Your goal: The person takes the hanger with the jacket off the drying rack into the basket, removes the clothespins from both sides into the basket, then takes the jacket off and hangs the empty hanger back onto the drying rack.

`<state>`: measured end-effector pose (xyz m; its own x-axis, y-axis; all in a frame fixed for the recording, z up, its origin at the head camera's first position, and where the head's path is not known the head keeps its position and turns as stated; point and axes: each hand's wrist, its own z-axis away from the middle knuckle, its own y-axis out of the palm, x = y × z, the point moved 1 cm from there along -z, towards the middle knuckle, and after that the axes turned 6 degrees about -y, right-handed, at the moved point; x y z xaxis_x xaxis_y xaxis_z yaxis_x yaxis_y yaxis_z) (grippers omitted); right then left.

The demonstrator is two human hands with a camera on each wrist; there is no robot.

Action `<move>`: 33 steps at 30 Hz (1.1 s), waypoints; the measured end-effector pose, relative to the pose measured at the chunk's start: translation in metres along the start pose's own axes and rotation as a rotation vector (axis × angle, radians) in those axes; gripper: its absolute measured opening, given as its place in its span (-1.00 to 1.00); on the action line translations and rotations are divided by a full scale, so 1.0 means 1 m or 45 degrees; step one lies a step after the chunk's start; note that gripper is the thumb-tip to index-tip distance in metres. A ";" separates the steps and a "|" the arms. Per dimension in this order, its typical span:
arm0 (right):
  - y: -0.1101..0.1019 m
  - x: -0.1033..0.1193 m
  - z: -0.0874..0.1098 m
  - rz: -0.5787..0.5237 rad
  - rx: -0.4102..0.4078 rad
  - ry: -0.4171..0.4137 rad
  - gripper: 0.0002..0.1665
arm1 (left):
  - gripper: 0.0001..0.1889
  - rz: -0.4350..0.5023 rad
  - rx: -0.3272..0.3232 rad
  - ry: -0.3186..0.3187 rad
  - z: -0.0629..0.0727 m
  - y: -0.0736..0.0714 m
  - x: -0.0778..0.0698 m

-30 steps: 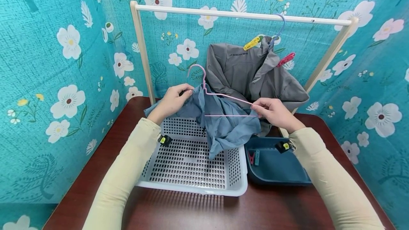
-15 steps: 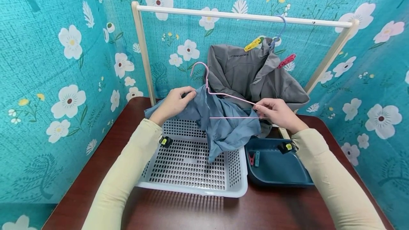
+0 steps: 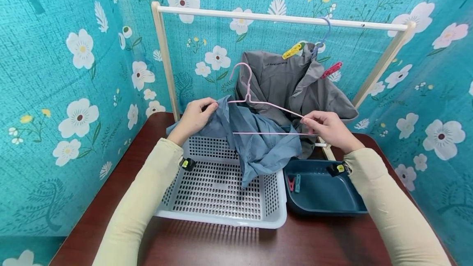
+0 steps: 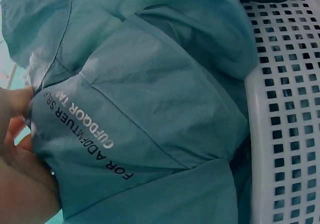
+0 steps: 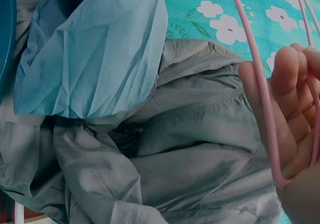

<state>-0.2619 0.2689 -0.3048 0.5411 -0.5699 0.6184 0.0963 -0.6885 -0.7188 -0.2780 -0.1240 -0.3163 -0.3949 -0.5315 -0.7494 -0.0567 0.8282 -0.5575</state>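
A pink clothes hanger (image 3: 249, 93) is partly inside a blue jacket-like garment (image 3: 258, 151), its hook pointing up. My right hand (image 3: 329, 129) grips the hanger's right end; in the right wrist view, fingers (image 5: 285, 79) curl round the pink bar. On the other side, my left hand (image 3: 194, 119) pinches the garment's upper edge near the hanger's left arm, which the cloth covers. Printed lettering (image 4: 85, 129) shows on the blue cloth in the left wrist view. The garment's lower part drapes over the white basket (image 3: 221, 221).
Behind, a grey garment (image 3: 273, 77) hangs from a wooden rack (image 3: 236, 12) on a blue hanger (image 3: 327, 32), with a yellow clothespin (image 3: 292, 51) and a red clothespin (image 3: 331, 70). A dark blue tray (image 3: 321, 200) holds clothespins (image 3: 297, 184) at right.
The pink hanger has shifted right and up, its hook now higher and more of its shoulders showing. My right hand has moved right with it, while the left has drifted slightly left.
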 end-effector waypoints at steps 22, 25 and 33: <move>-0.022 -0.013 0.015 0.010 -0.105 0.041 -0.75 | -0.80 -0.070 0.010 -0.151 0.010 -0.012 0.021; -0.025 -0.015 0.017 0.007 -0.117 0.051 -0.74 | -0.78 -0.072 0.036 -0.171 0.012 -0.012 0.023; -0.026 -0.019 0.020 0.028 -0.121 0.048 -0.75 | -0.80 -0.086 0.198 -0.149 0.015 -0.012 0.031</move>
<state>-0.2581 0.3063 -0.3037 0.5104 -0.6004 0.6156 0.0043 -0.7141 -0.7001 -0.2759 -0.1533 -0.3378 -0.2850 -0.6093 -0.7400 0.0661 0.7577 -0.6493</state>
